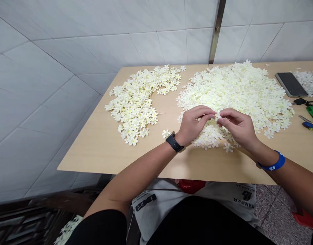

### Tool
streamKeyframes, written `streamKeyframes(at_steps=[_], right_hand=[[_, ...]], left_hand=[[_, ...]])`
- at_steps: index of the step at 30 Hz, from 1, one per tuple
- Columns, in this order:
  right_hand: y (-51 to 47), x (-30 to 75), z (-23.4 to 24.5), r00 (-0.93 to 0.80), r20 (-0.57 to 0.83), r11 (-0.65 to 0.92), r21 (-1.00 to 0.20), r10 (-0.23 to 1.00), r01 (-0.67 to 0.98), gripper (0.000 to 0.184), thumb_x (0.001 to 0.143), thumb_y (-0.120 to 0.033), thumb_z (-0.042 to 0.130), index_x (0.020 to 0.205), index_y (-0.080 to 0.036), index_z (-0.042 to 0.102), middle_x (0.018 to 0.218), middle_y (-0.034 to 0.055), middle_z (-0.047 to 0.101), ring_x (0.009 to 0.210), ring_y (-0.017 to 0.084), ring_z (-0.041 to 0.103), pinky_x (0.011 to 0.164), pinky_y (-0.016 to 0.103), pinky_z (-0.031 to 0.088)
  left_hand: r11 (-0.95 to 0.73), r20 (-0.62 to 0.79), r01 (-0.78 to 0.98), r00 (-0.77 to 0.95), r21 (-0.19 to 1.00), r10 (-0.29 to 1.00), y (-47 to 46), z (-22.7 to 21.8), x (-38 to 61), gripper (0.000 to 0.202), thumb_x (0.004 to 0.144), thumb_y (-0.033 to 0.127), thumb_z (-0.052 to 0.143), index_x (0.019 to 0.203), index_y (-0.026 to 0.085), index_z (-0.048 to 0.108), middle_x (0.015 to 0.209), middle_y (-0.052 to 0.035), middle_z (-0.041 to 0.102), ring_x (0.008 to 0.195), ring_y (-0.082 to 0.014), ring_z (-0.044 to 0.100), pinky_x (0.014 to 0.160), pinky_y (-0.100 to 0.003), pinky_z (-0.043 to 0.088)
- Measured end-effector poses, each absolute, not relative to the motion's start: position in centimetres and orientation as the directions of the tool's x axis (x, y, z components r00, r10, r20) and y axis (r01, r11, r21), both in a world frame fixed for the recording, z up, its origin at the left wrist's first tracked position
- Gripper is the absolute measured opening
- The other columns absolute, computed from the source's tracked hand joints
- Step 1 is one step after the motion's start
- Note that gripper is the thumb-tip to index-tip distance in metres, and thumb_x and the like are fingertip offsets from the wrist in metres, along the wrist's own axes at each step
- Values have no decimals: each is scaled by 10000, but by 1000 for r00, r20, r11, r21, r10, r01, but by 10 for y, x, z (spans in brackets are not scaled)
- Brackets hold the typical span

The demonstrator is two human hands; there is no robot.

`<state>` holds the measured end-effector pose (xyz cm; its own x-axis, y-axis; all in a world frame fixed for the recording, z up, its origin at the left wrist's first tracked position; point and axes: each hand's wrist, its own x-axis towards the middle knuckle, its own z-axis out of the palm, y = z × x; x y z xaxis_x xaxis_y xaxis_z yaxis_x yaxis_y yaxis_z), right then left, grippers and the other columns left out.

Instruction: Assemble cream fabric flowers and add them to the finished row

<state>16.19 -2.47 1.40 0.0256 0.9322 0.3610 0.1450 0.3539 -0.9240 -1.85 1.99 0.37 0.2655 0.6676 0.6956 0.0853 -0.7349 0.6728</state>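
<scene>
My left hand (196, 123) and my right hand (238, 127) meet over the front of a large heap of pale cream artificial flowers (238, 88). Both hands are closed in a pinch, fingertips almost touching. Between them is a small white artificial flower (218, 116), largely covered by the fingers. A thin pale bit shows by my right fingertips, too small to make out. One loose flower (166, 133) lies beside my left wrist, and another loose flower (228, 147) lies at the heap's front edge, below my hands.
A second, curved pile of flowers (138, 98) lies on the left of the tan tabletop (95, 153). At the right are a phone (291, 84), a heap of small white pieces (308, 81) and a blue-handled tool (310, 126). A tiled wall (146, 47) backs the table.
</scene>
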Motion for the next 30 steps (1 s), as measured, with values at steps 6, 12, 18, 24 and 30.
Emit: streamKeyframes(at_steps=[6,12,18,24,30], right_hand=[[-24,163,15,6,354,350,-928,935,126,84,808,-286,803,831,-225,751,848,23,703,660,133,638,641,304,579],[-25,163,18,-14,337,336,-932,941,136,138,813,-341,810,816,-224,736,784,14,680,669,142,633,671,316,575],[-24,163,17,-32,309,311,-946,950,96,244,811,-452,819,805,-222,736,757,15,677,652,144,627,639,312,548],[-22,167,13,-56,291,295,-952,955,77,231,823,-446,818,824,-226,751,719,7,667,639,141,617,645,311,534],[-21,166,15,-67,292,296,-953,954,65,236,826,-453,817,800,-226,760,699,7,665,633,138,615,635,305,523]], left_hand=[[-712,675,67,268,699,688,21,4,-19,115,915,144,690,891,210,781,906,-26,787,867,-144,722,808,-294,582],[-705,675,24,267,709,688,23,4,-19,97,897,151,717,847,207,779,866,-22,782,839,-144,718,801,-297,575],[-674,656,-38,276,738,703,24,4,-19,93,892,170,732,824,211,780,843,-17,776,822,-144,711,793,-300,569],[-642,638,-91,281,761,717,25,2,-19,101,889,166,736,819,219,787,829,-11,770,802,-140,701,782,-301,563],[-615,613,-103,304,782,729,26,2,-19,86,885,198,749,809,218,783,815,-10,766,785,-137,693,763,-297,557]])
